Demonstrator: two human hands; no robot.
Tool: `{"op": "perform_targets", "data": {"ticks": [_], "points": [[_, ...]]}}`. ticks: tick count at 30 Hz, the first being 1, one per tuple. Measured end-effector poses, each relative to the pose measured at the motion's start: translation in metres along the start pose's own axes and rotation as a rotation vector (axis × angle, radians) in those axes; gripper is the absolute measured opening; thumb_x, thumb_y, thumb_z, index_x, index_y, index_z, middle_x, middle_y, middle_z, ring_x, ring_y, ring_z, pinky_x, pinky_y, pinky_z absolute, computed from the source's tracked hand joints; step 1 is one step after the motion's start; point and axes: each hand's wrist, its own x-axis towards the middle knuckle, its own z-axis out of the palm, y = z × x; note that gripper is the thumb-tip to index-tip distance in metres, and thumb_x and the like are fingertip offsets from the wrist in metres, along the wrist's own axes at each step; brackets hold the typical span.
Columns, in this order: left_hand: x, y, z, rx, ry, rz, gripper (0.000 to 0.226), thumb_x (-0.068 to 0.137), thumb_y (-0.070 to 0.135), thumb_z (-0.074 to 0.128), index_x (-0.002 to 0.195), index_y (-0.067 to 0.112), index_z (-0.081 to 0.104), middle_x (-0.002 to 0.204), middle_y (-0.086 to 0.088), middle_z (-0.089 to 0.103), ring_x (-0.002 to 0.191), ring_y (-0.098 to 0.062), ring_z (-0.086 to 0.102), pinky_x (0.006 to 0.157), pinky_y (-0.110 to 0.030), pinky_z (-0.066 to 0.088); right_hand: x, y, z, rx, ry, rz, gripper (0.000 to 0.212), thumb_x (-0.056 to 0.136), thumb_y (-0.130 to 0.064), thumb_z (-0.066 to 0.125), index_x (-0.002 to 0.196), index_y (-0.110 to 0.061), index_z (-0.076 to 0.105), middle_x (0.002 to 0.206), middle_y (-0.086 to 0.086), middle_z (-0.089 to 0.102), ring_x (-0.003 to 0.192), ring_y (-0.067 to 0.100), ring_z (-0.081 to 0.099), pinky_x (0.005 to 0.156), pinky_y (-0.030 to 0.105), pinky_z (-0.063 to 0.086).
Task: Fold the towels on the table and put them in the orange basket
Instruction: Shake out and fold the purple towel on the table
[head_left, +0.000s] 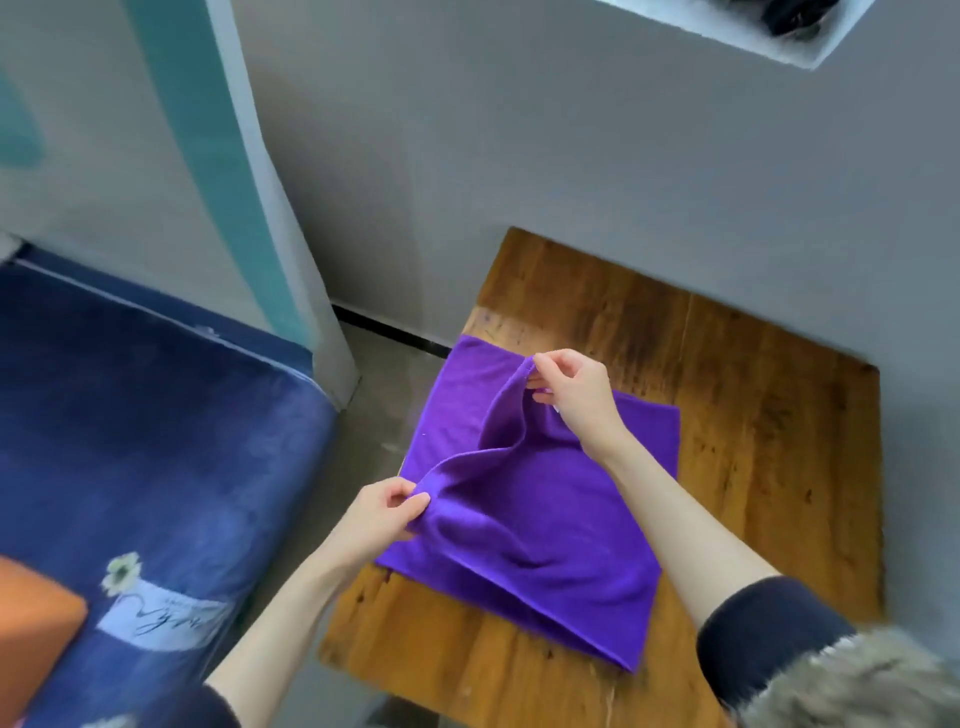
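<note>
Softly, both hands pinch plush purple towel (545, 519).

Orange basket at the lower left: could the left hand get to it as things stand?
Probably yes, once freed. The left hand pinches the purple towel at the table's left edge; the orange basket sits on the blue cushion on that side, with nothing visible between.

Wooden table (769, 441), worn brown planks, set against grey wall. On it: one purple towel (545, 530), spread flat, left edge overhanging table edge, upper layer partly raised.
</note>
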Motion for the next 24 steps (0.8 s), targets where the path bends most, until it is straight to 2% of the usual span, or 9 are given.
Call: {"op": "perform_targets", "data": {"ticks": [2,4,7,8,10,13,18,21,24], "points": [[0.013,-0.022,-0.004,0.08,0.092,-0.083,0.012,0.091,0.013,0.055,0.082,0.013,0.062,0.078,-0.004,0.063,0.074,-0.017,0.061,0.074,-0.03,0.052,0.007,0.024,0.013,-0.185,-0.024,0.039,0.024,0.095,-0.022,0.047,0.088,-0.009,0.065,0.09,0.008,0.068,0.09,0.025,0.063,0.078,0.034,0.05],[0.023,-0.04,-0.004,0.157,0.102,-0.171,0.009,0.091,0.016,0.054,0.093,0.011,0.062,0.088,-0.007,0.065,0.089,-0.026,0.064,0.086,-0.038,0.05,0.006,0.053,0.015,-0.503,-0.102,0.061,0.027,0.097,-0.025,0.044,0.099,-0.009,0.065,0.103,0.01,0.067,0.101,0.029,0.059,0.084,0.031,0.041],[0.026,-0.058,0.003,0.191,0.042,-0.28,0.038,0.092,0.022,0.054,0.127,0.006,0.05,0.11,-0.012,0.063,0.105,-0.028,0.061,0.094,-0.04,0.048,-0.001,0.098,0.003,-0.791,-0.194,0.074,0.037,0.097,-0.026,0.045,0.125,-0.004,0.055,0.13,0.014,0.056,0.123,0.027,0.048,0.099,0.031,0.035],[0.025,-0.062,0.005,0.19,0.045,-0.293,0.041,0.092,0.022,0.054,0.129,0.006,0.047,0.11,-0.012,0.063,0.104,-0.027,0.061,0.093,-0.038,0.048,-0.003,0.111,-0.003,-0.849,-0.215,0.078,0.041,0.098,-0.026,0.044,0.132,-0.003,0.049,0.139,0.015,0.047,0.132,0.026,0.039,0.108,0.032,0.029],[0.023,-0.067,0.009,0.193,0.083,-0.277,0.025,0.092,0.022,0.053,0.115,0.012,0.054,0.102,-0.011,0.064,0.1,-0.028,0.061,0.089,-0.037,0.049,-0.005,0.13,-0.013,-0.938,-0.248,0.074,0.048,0.099,-0.028,0.041,0.142,-0.006,0.037,0.154,0.012,0.024,0.142,0.023,0.019,0.116,0.033,0.015],[0.024,-0.068,0.009,0.217,0.117,-0.266,0.012,0.094,0.024,0.049,0.101,0.017,0.055,0.098,-0.006,0.065,0.098,-0.025,0.062,0.089,-0.036,0.049,-0.013,0.145,-0.017,-1.034,-0.284,0.056,0.055,0.099,-0.031,0.038,0.149,-0.016,0.019,0.159,0.002,0.004,0.146,0.021,0.003,0.116,0.044,0.018],[0.04,-0.054,0.018,0.399,0.154,-0.271,0.017,0.094,0.023,0.046,0.09,0.008,0.052,0.1,-0.01,0.063,0.099,-0.03,0.058,0.078,-0.031,0.042,-0.024,0.153,-0.021,-1.136,-0.271,0.084,0.063,0.098,-0.03,0.038,0.15,-0.023,0.004,0.158,0.0,-0.007,0.146,0.024,-0.004,0.114,0.046,0.019],[0.049,-0.047,0.028,0.42,0.177,-0.25,0.025,0.095,0.024,0.044,0.106,0.006,0.056,0.112,-0.01,0.062,0.104,-0.029,0.056,0.086,-0.032,0.042,-0.036,0.162,-0.034,-1.102,-0.233,0.154,0.065,0.098,-0.03,0.04,0.15,-0.024,0.002,0.158,0.0,-0.009,0.145,0.024,-0.005,0.114,0.047,0.018],[0.052,-0.039,0.04,0.383,0.204,-0.197,0.025,0.094,0.023,0.047,0.114,0.01,0.055,0.112,-0.006,0.061,0.101,-0.025,0.056,0.082,-0.029,0.041,-0.052,0.173,-0.054,-1.1,-0.161,0.204,0.066,0.097,-0.034,0.041,0.15,-0.024,0.003,0.158,0.001,-0.006,0.146,0.024,-0.002,0.114,0.045,0.023]]}}
